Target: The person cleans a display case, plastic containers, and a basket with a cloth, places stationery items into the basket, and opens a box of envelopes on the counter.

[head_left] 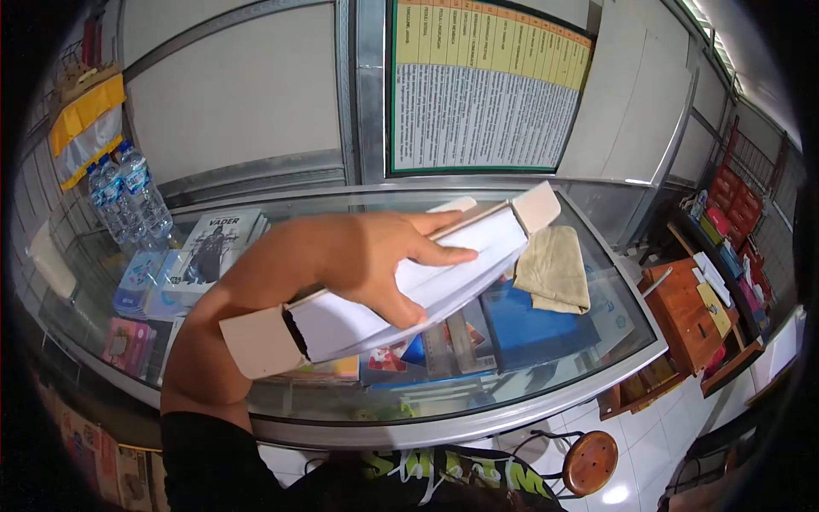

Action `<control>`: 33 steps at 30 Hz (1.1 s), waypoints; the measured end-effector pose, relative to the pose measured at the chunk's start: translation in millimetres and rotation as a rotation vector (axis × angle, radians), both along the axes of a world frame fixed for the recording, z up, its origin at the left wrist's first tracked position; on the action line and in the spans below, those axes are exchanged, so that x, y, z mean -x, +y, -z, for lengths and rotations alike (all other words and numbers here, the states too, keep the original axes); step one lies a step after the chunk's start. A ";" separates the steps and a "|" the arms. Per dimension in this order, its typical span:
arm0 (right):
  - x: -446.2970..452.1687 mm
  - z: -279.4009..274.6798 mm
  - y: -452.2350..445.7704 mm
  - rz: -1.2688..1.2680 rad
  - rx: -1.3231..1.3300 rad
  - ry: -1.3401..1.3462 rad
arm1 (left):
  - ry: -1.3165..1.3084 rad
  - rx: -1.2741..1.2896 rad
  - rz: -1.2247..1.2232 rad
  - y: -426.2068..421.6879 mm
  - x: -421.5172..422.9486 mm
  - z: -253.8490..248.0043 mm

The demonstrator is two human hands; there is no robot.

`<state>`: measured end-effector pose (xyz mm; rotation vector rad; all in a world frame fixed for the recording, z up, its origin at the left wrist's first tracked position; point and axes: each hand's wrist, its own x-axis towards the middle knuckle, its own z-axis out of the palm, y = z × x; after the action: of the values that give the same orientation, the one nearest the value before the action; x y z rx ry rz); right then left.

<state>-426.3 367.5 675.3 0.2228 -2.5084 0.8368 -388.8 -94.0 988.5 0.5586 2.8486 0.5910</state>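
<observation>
A long, narrow cardboard box (pixel 252 343) with its end flaps folded out is tilted above the glass counter. A thick stack of white paper pieces (pixel 337 328), which look like envelopes, fills it. From the left, my left hand (pixel 367 256) reaches over the box with its fingers spread across the stack. The thumb presses along the near side and the other fingers lie toward the far side, gripping the paper. My right hand does not show.
On the glass display counter (pixel 299 418) stand water bottles (pixel 141 188), books (pixel 213 247) and a folded beige cloth (pixel 554 269). A blue folder (pixel 546 328) lies by the cloth. A wooden stool (pixel 590 462) is at the lower right, and a wooden desk (pixel 682 307) is further right.
</observation>
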 end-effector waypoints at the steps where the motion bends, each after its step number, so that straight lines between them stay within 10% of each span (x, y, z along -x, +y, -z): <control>1: 3.6 -5.1 -2.5 0.008 0.001 0.024 | 0.008 0.041 -0.009 2.0 -0.7 -1.7; 4: -0.7 -24.1 -10.0 0.035 0.001 0.074 | 0.052 0.088 0.008 6.5 -0.5 -0.2; 7: 35.0 -141.3 -85.2 -0.276 -0.039 0.857 | 0.095 0.105 0.032 8.3 -2.5 5.1; 12: 30.1 -243.7 -205.1 -1.001 -0.280 0.976 | 0.183 0.113 0.082 13.9 -2.0 16.7; 33: 46.6 -242.6 -278.2 -1.186 -0.282 0.980 | 0.119 -0.061 0.047 -12.1 -1.7 8.9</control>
<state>-472.9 89.3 917.9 1.8031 -1.3635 0.4898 -387.1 -106.0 979.6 0.6913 2.9273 0.6599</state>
